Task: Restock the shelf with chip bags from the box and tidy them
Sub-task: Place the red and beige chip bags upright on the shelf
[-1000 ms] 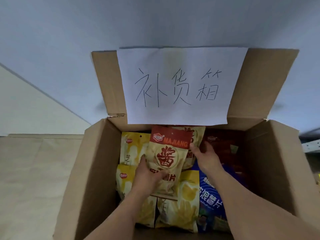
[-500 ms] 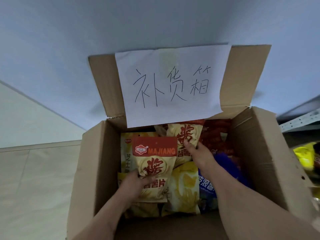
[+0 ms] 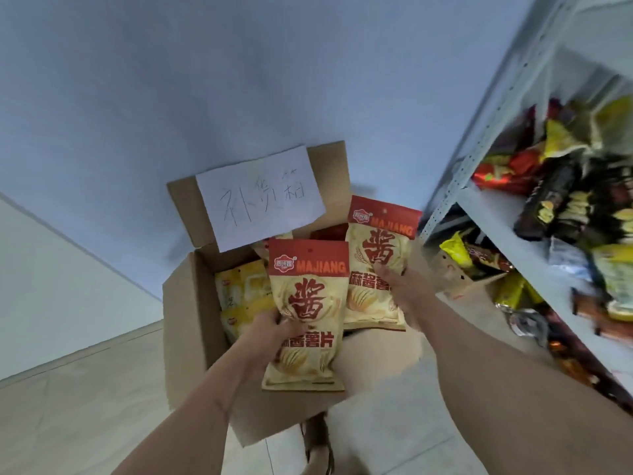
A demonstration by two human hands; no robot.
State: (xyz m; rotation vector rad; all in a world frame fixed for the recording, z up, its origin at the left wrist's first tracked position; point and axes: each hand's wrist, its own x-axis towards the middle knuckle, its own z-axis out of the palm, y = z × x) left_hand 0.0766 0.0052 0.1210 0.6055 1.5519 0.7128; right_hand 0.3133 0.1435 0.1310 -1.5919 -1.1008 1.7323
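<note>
A: Shelf [image 3: 507, 217] at three o'clock already holds a jumble of snack packs, untidy; nothing from this pick is on it yet, I judge.

B: And the box [image 3: 191, 323]?

A: At six o'clock, flaps open, paper label [image 3: 260, 197] on the back flap. Yellow bags [image 3: 239, 286] remain inside at nine o'clock.

B: The hands?

A: Left hand [image 3: 270, 329] has fingers curled round one chip bag [image 3: 308, 303], lifted above the box. Right hand [image 3: 400, 286] pinches a second chip bag [image 3: 376, 255] at one o'clock. Placing and tidying remain.
</note>
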